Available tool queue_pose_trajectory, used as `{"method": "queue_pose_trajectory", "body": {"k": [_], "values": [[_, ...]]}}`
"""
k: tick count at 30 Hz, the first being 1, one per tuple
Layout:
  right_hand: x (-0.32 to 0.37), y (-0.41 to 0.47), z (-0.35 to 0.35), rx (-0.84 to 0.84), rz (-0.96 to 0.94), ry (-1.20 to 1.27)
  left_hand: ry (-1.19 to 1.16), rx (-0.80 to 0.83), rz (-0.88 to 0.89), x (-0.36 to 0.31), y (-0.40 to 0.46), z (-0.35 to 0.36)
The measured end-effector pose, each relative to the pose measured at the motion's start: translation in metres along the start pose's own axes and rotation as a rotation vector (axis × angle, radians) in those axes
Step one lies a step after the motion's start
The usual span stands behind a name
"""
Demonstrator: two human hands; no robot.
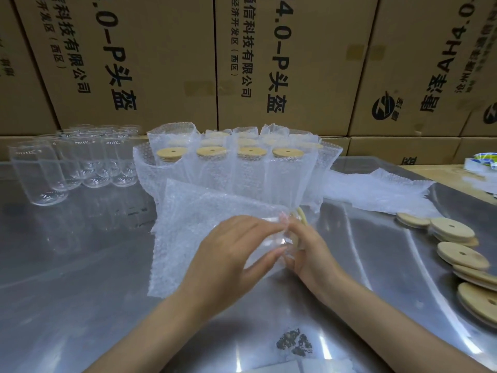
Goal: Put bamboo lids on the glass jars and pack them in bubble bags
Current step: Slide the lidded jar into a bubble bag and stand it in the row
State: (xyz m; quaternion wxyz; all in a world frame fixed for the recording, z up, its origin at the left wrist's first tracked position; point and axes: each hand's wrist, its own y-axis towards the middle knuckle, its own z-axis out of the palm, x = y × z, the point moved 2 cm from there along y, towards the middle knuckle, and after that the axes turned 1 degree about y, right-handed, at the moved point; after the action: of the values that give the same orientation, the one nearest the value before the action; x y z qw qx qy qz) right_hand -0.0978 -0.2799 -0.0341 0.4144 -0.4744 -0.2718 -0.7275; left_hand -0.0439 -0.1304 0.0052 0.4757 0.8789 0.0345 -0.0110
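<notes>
A glass jar lies on its side at the table's centre, its bamboo lid pointing right. It sits partly inside the mouth of a bubble bag that stretches off to the left. My left hand holds the bag's opening around the jar. My right hand grips the jar at its lidded end. Behind them stand several packed jars in bubble bags with bamboo lids showing. Empty glass jars stand at the back left. Loose bamboo lids lie at the right.
The metal table is reflective. Spare bubble bags lie at the back right. A tape roll sits at the far right edge. Cardboard boxes wall off the back. A dark stain marks the near table.
</notes>
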Motion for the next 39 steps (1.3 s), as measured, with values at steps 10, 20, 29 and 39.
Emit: {"method": "queue_pose_trajectory", "body": {"k": [10,20,29,39], "values": [[0.017,0.007,-0.016,-0.113,0.024,0.212,-0.315,-0.031,-1.288,0.087,-0.012,-0.046],[0.008,0.008,-0.012,0.017,0.007,0.183,-0.995,0.186,-1.136,0.066,-0.024,-0.009],[0.000,0.000,-0.004,0.025,0.102,0.183,-1.017,0.013,-1.065,0.037,-0.023,0.000],[0.004,0.004,-0.009,0.006,-0.012,0.213,-1.347,-0.096,-1.197,0.039,-0.013,-0.001]]}}
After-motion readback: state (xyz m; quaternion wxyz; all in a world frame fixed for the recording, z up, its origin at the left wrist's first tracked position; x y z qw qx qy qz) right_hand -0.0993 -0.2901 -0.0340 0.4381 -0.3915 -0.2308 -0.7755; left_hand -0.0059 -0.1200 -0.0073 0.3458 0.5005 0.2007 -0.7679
